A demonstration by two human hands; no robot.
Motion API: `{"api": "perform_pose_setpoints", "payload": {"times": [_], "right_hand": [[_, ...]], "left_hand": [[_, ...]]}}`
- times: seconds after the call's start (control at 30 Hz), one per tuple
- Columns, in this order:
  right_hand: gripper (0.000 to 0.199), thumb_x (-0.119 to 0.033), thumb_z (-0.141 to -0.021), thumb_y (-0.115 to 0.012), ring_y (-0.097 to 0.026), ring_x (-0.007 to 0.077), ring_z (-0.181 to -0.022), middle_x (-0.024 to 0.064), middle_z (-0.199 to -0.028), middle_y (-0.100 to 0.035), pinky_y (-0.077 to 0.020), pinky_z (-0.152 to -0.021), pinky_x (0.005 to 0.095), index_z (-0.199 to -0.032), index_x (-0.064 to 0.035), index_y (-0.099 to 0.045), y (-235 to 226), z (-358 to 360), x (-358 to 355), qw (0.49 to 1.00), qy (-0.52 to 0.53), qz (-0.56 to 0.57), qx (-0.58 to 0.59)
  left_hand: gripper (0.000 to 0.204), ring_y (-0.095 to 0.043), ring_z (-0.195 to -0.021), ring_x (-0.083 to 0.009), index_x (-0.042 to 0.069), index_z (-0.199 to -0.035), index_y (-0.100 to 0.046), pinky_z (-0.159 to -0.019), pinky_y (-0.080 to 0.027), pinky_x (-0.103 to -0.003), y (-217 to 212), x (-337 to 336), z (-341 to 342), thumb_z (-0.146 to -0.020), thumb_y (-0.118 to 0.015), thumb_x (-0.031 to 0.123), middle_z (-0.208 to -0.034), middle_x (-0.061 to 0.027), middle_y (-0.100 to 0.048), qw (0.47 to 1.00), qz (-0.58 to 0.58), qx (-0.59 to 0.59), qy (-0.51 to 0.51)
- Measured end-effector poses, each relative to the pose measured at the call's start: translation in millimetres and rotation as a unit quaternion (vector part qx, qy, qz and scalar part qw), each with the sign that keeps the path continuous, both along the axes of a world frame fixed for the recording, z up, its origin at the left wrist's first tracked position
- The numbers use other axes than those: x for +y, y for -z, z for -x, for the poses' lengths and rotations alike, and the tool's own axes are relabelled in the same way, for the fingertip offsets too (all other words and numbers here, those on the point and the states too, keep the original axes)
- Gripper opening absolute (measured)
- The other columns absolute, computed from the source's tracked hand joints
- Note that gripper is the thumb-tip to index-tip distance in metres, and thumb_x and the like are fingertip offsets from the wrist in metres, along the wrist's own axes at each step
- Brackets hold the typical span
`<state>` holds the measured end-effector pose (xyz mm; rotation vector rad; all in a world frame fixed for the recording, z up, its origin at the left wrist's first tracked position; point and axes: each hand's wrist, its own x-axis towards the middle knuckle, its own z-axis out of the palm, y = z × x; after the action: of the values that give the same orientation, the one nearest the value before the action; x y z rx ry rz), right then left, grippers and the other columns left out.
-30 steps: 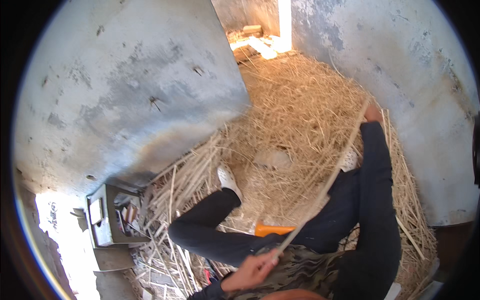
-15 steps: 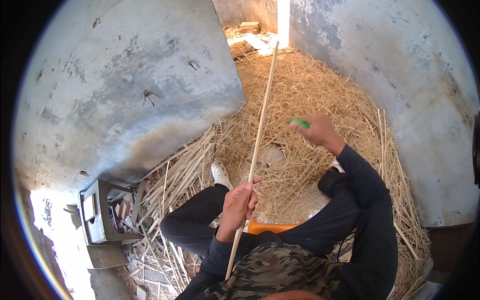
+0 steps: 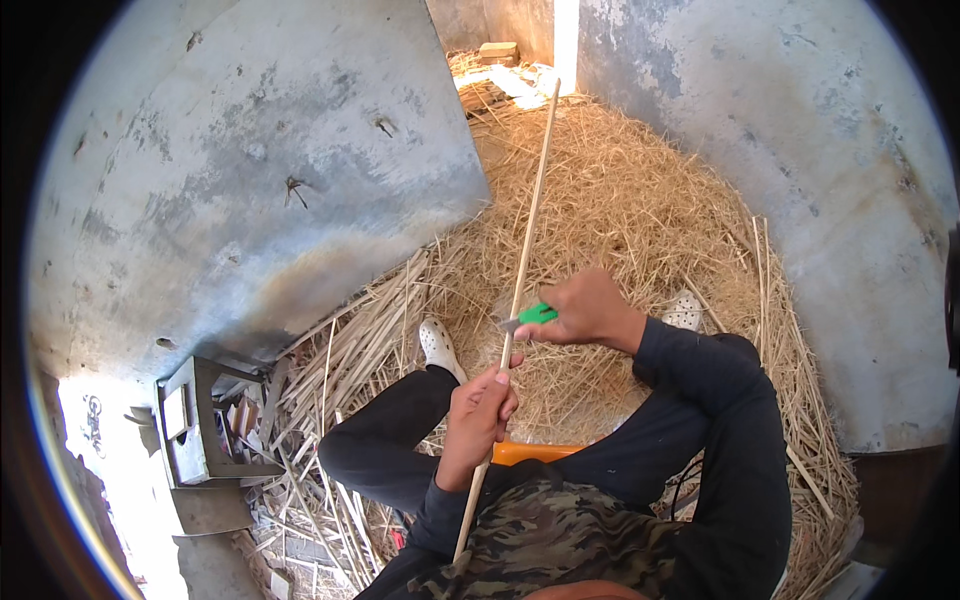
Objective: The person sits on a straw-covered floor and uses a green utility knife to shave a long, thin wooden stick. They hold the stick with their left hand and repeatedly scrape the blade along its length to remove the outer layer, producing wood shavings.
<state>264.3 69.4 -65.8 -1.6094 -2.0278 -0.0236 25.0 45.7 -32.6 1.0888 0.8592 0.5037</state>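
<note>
The left hand (image 3: 478,412) is clamped round a long, thin, pale strip of wood-like material (image 3: 535,200), its fingers wrapped about the lower part and its thumb lying along it. From this grip the strip runs up and away, leaning slightly to the right, with its far end well beyond both hands; its near end comes down below the left hand, beside the brown-and-green camouflage-patterned cloth garment (image 3: 560,530).

The right hand (image 3: 592,308) is just above and to the right of the left one, the two apart. It is closed on a small knife with a bright green handle (image 3: 536,314), whose short grey blade points left and crosses the strip just above the left hand's fingers. Whether the edge bites into the strip cannot be told.

Just below and to the right of the left hand, a smooth orange object (image 3: 530,453) shows in part between the black-trousered legs (image 3: 395,440). One white clog with holes (image 3: 440,345) is above and to the left of the left hand; another white perforated clog (image 3: 684,311) is to the right of the right hand. Beyond the right hand spreads a heap of fine, dry, straw-coloured strands (image 3: 630,190). Left of the left hand are many loose pale strips (image 3: 365,310) and, farther off, a worn box-like cabinet (image 3: 205,465).
</note>
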Motion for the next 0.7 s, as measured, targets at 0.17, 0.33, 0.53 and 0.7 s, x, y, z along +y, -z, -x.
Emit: {"api": "perform_pose_setpoints", "payload": {"times": [0.17, 0.33, 0.53, 0.7], "right_hand": [[0.07, -0.078, -0.074, -0.057, -0.051, 0.0247, -0.038, 0.0057, -0.042, -0.047, -0.0384, -0.038, 0.0379, -0.051, -0.0114, -0.053, 7, -38, 20, 0.996, 0.084, -0.027, -0.013], [0.071, -0.081, -0.075, -0.052, -0.046, 0.0196, -0.035, 0.0022, -0.042, -0.044, -0.034, -0.036, 0.0338, -0.052, -0.0131, -0.054, 6, -65, 33, 0.991, 0.101, -0.065, -0.053], [0.072, -0.081, -0.075, -0.052, -0.044, 0.0182, -0.035, 0.0016, -0.042, -0.041, -0.0322, -0.036, 0.033, -0.05, -0.014, -0.048, 5, -98, 42, 0.978, 0.09, -0.167, -0.083], [0.072, -0.082, -0.075, -0.05, -0.043, 0.016, -0.035, 0.0007, -0.042, -0.041, -0.0305, -0.035, 0.0322, -0.051, -0.0143, -0.048, 2, -110, 49, 0.979, 0.109, -0.156, -0.073]], "left_hand": [[0.042, -0.027, -0.051, 0.0, -0.003, -0.134, -0.049, -0.045, -0.021, -0.018, -4, -9, 0, -0.102, -0.046, 0.024, -0.062, 0.0076, -0.034, 0.999, -0.022, -0.004, 0.028], [0.043, -0.028, -0.051, -0.0001, -0.003, -0.133, -0.049, -0.044, -0.022, -0.018, -4, -18, 2, -0.103, -0.045, 0.027, -0.061, 0.008, -0.034, 0.996, -0.069, -0.005, 0.058], [0.041, -0.028, -0.054, -0.0011, -0.005, -0.132, -0.049, -0.049, -0.023, -0.02, -15, -30, 2, -0.103, -0.044, 0.024, -0.061, 0.0081, -0.032, 0.994, -0.073, -0.002, 0.077], [0.04, -0.029, -0.054, -0.001, -0.005, -0.132, -0.049, -0.049, -0.023, -0.02, -25, -33, 5, -0.103, -0.042, 0.022, -0.061, 0.008, -0.033, 0.994, -0.064, 0.003, 0.088]]}}
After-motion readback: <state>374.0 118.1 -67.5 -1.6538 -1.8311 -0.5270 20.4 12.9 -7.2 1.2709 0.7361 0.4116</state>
